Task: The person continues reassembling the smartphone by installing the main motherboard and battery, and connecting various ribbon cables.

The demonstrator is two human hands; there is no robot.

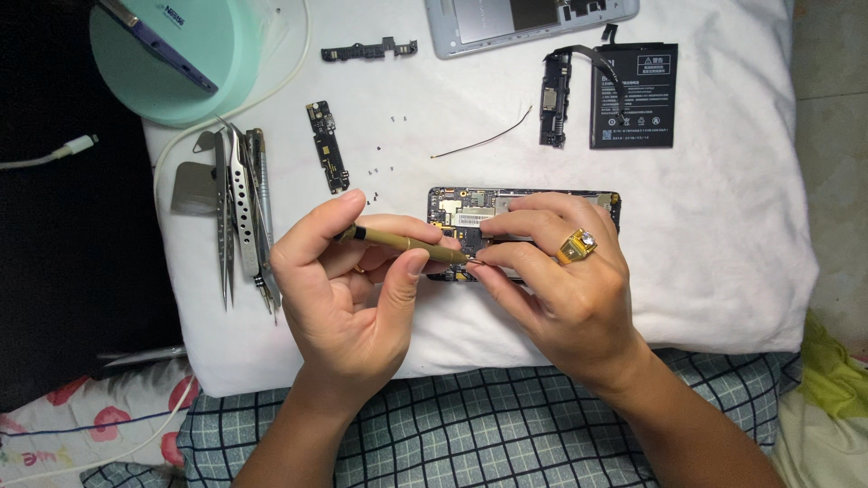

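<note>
The opened black phone body (524, 203) with bare circuit parts lies mid-cloth on the white cloth (723, 253). The left hand (348, 298) pinches a thin gold screwdriver (407, 244), tip on the phone. The right hand (561, 280) presses the phone flat. Above the phone lie the black flat battery (635, 95), small boards and tiny screws (384, 145), already out. The main board looks still in.

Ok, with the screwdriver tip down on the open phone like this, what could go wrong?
1. The screwdriver tip sits right by the right hand fingertips over the bare board; a slip might gouge parts on the phone.
2. Loose screws lie scattered on the white cloth; a sleeve could flick them away.
3. The battery lies unprotected near the edge.
</note>
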